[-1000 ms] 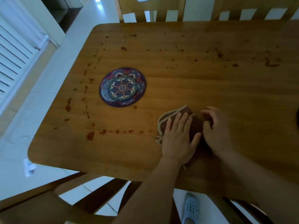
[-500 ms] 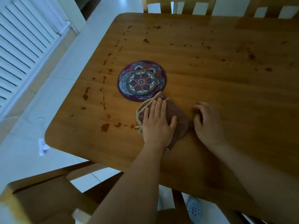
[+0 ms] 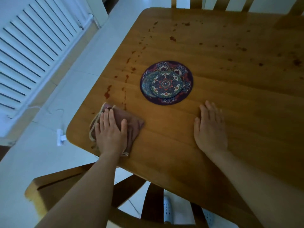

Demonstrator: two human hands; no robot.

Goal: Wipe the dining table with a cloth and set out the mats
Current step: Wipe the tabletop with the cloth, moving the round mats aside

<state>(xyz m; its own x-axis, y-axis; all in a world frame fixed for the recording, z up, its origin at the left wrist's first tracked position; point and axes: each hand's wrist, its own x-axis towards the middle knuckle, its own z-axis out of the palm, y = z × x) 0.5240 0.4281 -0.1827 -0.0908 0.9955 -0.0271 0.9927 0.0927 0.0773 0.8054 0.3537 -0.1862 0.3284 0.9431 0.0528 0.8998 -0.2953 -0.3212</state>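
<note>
A wooden dining table fills the view, dotted with reddish-brown stains along its left side and far part. A folded brown cloth with a pale trim lies at the table's near left corner. My left hand presses flat on it, fingers together. A round mat with a colourful mandala pattern lies flat beyond the cloth, towards the middle. My right hand rests palm down on bare wood to the right, fingers spread, holding nothing.
A wooden chair stands below the near edge, and chair backs show beyond the far edge. A white radiator lines the left wall, with a white plug and cable on the tiled floor.
My left hand has slid the cloth leftwards to the near left corner, away from the mat. My right hand let go of the cloth and now lies flat on the wood.
</note>
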